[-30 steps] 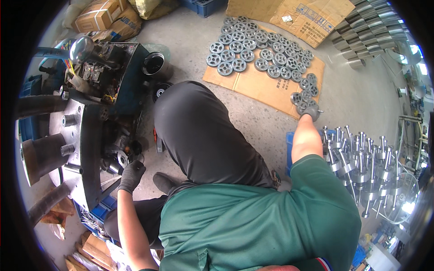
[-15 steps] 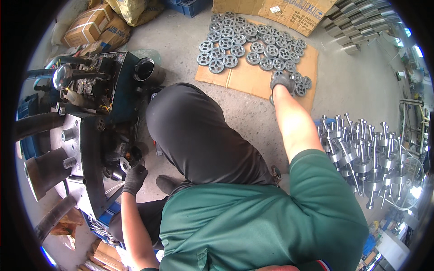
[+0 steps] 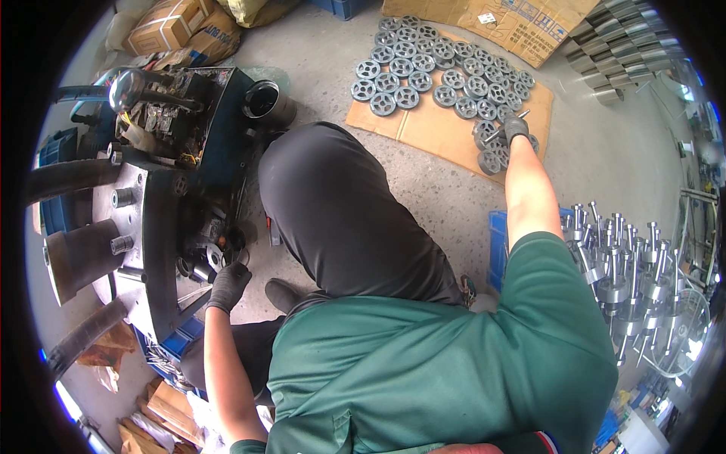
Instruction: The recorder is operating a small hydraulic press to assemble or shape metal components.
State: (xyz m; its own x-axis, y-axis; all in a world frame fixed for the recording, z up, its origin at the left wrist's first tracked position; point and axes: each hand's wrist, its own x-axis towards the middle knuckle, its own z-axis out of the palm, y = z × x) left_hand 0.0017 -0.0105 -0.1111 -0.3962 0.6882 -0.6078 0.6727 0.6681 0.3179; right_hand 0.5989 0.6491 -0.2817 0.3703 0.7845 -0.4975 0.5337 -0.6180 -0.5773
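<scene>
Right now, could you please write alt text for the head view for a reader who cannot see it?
A seated person's gloved right hand reaches a grey metal wheel among many on cardboard, while the gloved left hand rests at a dark machine. Shiny metal shafts stand at the right.

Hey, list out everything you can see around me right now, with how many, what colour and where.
grey wheels: many, grey metal, laid flat on the cardboard sheet ahead
cardboard sheet: one, brown, on the concrete floor
machine: one, dark with blue panels, to the left
metal shafts: many, shiny silver, standing upright at right
blue crate: one, blue, beside the shafts, mostly hidden by the arm
steel blocks: a row, silver, top right
cardboard boxes: two or so, brown, top left
left hand: dark glove, at the machine's lower front
right hand: dark glove, reaching onto the wheels at the sheet's near edge
</scene>
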